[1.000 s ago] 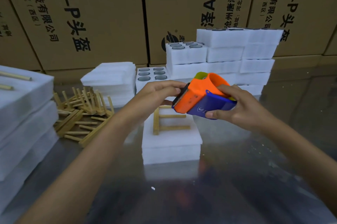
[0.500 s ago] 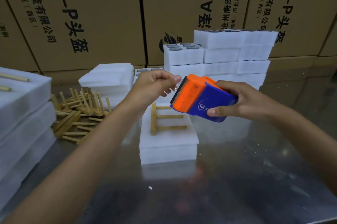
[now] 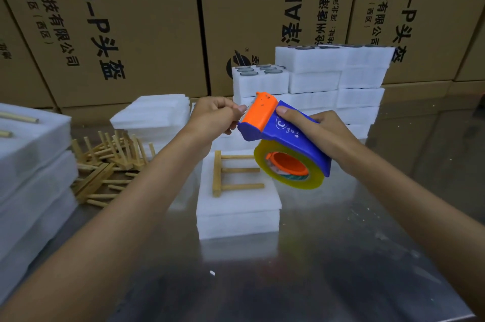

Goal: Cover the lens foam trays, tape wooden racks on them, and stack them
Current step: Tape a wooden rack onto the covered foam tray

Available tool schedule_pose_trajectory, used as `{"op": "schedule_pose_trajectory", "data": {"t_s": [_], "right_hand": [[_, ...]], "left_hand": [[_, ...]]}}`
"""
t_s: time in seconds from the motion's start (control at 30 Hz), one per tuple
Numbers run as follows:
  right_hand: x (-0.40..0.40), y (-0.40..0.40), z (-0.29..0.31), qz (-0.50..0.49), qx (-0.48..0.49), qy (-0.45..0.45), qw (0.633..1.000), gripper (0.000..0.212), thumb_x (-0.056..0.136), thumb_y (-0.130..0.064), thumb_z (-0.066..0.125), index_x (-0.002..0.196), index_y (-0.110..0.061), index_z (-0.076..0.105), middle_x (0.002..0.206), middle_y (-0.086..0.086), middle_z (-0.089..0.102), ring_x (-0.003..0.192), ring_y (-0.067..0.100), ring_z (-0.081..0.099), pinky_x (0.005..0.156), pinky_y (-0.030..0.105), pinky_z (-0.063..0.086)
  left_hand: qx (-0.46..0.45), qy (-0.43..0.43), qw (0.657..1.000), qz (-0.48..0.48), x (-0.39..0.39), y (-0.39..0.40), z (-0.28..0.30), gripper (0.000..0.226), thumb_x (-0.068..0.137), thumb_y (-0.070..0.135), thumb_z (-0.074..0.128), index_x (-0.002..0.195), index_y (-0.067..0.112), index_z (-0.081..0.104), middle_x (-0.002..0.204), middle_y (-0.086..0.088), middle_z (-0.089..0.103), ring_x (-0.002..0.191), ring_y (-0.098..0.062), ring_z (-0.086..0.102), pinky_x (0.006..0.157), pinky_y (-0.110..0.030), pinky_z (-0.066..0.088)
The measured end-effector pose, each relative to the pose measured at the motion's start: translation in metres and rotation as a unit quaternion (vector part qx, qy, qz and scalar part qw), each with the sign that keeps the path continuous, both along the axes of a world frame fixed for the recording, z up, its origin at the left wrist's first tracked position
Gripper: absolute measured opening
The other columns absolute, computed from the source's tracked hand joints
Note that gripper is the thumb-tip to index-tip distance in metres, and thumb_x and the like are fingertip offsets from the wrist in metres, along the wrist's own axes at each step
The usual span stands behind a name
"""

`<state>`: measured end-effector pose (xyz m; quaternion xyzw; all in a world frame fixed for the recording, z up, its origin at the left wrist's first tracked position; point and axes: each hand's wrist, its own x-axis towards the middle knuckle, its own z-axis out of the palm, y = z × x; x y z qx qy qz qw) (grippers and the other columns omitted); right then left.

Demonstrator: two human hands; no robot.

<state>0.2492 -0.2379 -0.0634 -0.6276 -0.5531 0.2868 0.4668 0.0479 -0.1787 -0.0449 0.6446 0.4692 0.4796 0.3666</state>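
My right hand (image 3: 324, 135) grips a blue and orange tape dispenser (image 3: 278, 133) in the air, with its yellowish tape roll (image 3: 291, 168) turned toward me. My left hand (image 3: 214, 117) pinches at the serrated orange cutter end, where the tape end sits; the tape itself is too thin to see. Below them a covered white foam tray (image 3: 237, 206) lies on the steel table with a wooden rack (image 3: 231, 173) resting flat on its lid.
A pile of loose wooden racks (image 3: 110, 161) lies at the left. Foam covers (image 3: 154, 117) are stacked behind it. Finished trays (image 3: 29, 164) stand at the far left. Lens trays (image 3: 315, 77) are stacked at the back, before cardboard boxes (image 3: 131, 20).
The dispenser has tilted so that its tape roll now faces me. My left hand has closed in on the cutter edge.
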Motion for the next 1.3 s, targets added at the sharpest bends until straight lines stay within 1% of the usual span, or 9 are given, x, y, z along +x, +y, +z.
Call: {"op": "schedule_pose_trajectory", "data": {"t_s": [0.17, 0.4, 0.53, 0.67, 0.77, 0.93, 1.0, 1.17, 1.3], "right_hand": [[-0.001, 0.003, 0.002, 0.018, -0.018, -0.008, 1.0, 0.066, 0.066, -0.081, 0.063, 0.083, -0.017, 0.069, 0.064, -0.008, 0.073, 0.054, 0.003, 0.069, 0.04, 0.011, 0.043], [0.005, 0.011, 0.007, 0.032, -0.019, -0.074, 0.997, 0.09, 0.048, -0.095, 0.059, 0.084, -0.014, 0.075, 0.069, -0.003, 0.075, 0.058, 0.008, 0.071, 0.06, 0.024, 0.052], [0.02, 0.007, 0.0, 0.04, -0.052, -0.108, 0.992, 0.086, 0.041, -0.094, 0.056, 0.078, -0.017, 0.072, 0.065, -0.005, 0.074, 0.055, 0.007, 0.07, 0.051, 0.019, 0.047], [0.046, -0.004, -0.012, 0.03, -0.094, -0.116, 0.988, 0.076, 0.042, -0.091, 0.06, 0.066, -0.019, 0.069, 0.064, 0.0, 0.074, 0.049, 0.009, 0.068, 0.051, 0.022, 0.046], [0.061, -0.005, -0.012, 0.034, -0.119, -0.105, 0.987, 0.067, 0.041, -0.09, 0.064, 0.048, -0.023, 0.066, 0.062, 0.001, 0.073, 0.048, 0.011, 0.066, 0.051, 0.022, 0.046], [0.085, -0.01, -0.031, 0.074, -0.18, -0.034, 0.98, 0.075, 0.054, -0.082, 0.075, 0.085, -0.014, 0.078, 0.089, 0.012, 0.078, 0.073, 0.024, 0.076, 0.068, 0.032, 0.06], [0.088, -0.012, -0.045, 0.084, -0.207, -0.006, 0.975, 0.075, 0.056, -0.079, 0.078, 0.089, -0.012, 0.08, 0.093, 0.014, 0.078, 0.075, 0.026, 0.076, 0.064, 0.03, 0.059], [0.091, -0.007, -0.063, 0.068, -0.209, 0.044, 0.975, 0.091, 0.046, -0.079, 0.083, 0.101, -0.006, 0.077, 0.097, 0.016, 0.077, 0.084, 0.032, 0.076, 0.081, 0.041, 0.061], [0.084, -0.003, -0.052, 0.055, -0.208, -0.021, 0.976, 0.094, 0.039, -0.088, 0.075, 0.091, -0.01, 0.077, 0.088, 0.011, 0.078, 0.079, 0.027, 0.077, 0.078, 0.037, 0.06]], "left_hand": [[0.007, 0.006, 1.0, 0.022, 0.0, 0.004, -0.002, 0.026, 0.093, 0.01, 0.059, 0.067, 0.014, 0.065, 0.076, -0.003, 0.063, 0.057, -0.01, 0.05, 0.049, -0.017, 0.044], [0.019, 0.012, 0.999, 0.033, -0.013, 0.017, 0.004, 0.015, 0.089, 0.015, 0.07, 0.075, 0.01, 0.068, 0.068, -0.003, 0.063, 0.06, -0.011, 0.054, 0.052, -0.019, 0.045], [0.033, -0.009, 0.996, 0.084, -0.044, 0.028, 0.01, 0.021, 0.088, 0.011, 0.071, 0.069, 0.012, 0.064, 0.068, -0.005, 0.061, 0.05, -0.005, 0.055, 0.05, -0.017, 0.045], [0.001, 0.009, 0.996, 0.087, -0.069, 0.033, 0.003, 0.019, 0.088, 0.013, 0.071, 0.071, 0.01, 0.064, 0.066, -0.006, 0.057, 0.059, -0.013, 0.052, 0.064, -0.026, 0.047], [-0.038, -0.008, 0.997, 0.068, -0.062, 0.031, -0.006, 0.013, 0.088, 0.014, 0.071, 0.077, 0.009, 0.066, 0.071, -0.007, 0.058, 0.063, -0.014, 0.052, 0.064, -0.024, 0.047], [-0.068, -0.014, 0.998, 0.008, -0.046, 0.024, -0.002, 0.013, 0.087, 0.018, 0.073, 0.091, 0.006, 0.072, 0.074, -0.004, 0.063, 0.061, -0.01, 0.056, 0.063, -0.021, 0.049], [-0.072, 0.002, 0.997, 0.003, -0.038, 0.022, -0.003, 0.018, 0.088, 0.018, 0.072, 0.098, 0.003, 0.072, 0.075, -0.004, 0.062, 0.062, -0.011, 0.057, 0.063, -0.021, 0.049], [-0.104, 0.0, 0.994, 0.021, -0.031, 0.023, -0.02, 0.024, 0.089, 0.017, 0.071, 0.105, -0.002, 0.069, 0.076, -0.005, 0.06, 0.064, -0.014, 0.055, 0.063, -0.023, 0.048], [-0.127, -0.012, 0.991, 0.034, -0.039, 0.026, -0.031, 0.017, 0.09, 0.016, 0.071, 0.099, 0.002, 0.068, 0.075, -0.005, 0.06, 0.063, -0.014, 0.055, 0.063, -0.023, 0.048]]}}
